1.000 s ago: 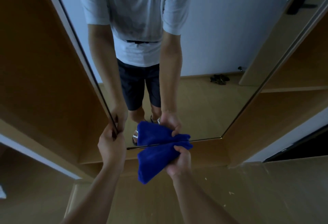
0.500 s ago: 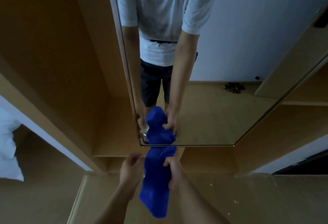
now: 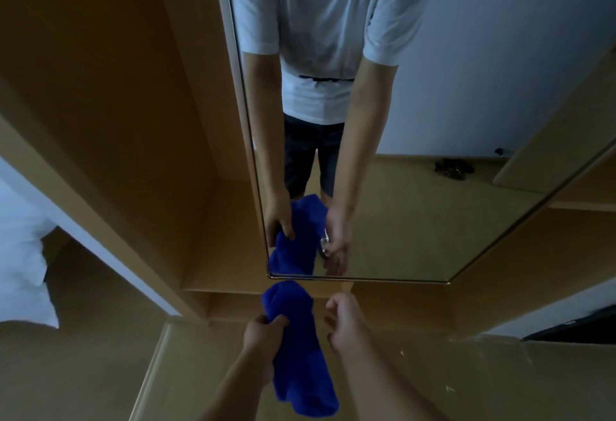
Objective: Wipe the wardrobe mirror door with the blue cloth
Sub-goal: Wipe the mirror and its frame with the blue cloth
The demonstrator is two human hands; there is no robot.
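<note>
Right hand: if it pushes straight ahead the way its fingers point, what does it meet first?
Probably the wardrobe's wooden base panel just under the mirror door, near its bottom edge. The right hand is open and beside the blue cloth, not touching it. Depth is unclear.

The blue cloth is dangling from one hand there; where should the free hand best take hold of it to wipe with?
Probably the bunched upper end of the blue cloth, coming in from the right. The left hand pinches the cloth at its left edge, the long tail hangs limp below, and the right hand hovers open beside it. Gathering the top gives a firm pad facing the mirror.
</note>
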